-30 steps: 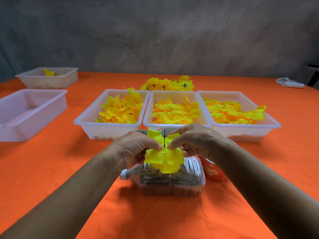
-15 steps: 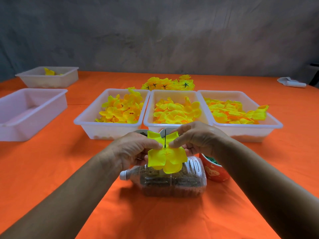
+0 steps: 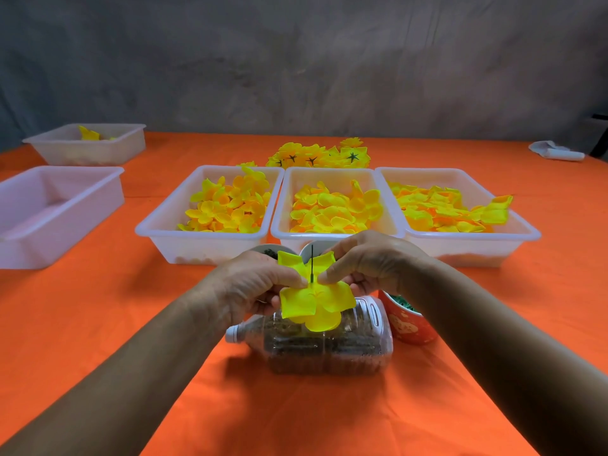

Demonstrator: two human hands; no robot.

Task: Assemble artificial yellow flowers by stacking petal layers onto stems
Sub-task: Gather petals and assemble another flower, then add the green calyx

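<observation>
My left hand (image 3: 260,284) and right hand (image 3: 365,261) pinched yellow petal layer (image 3: 314,302) between them, fingertips meeting at stem (image 3: 311,263). Stem stood upright through layer's centre, equally near both hands; layer must slide down along it.

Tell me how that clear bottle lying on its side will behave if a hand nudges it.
The bottle looks packed with dark material, so probably heavy enough to resist a light nudge. Its ribbed, flattish sides suggest it would slide rather than roll. The red cup beside its base would likely block rightward movement.
</observation>
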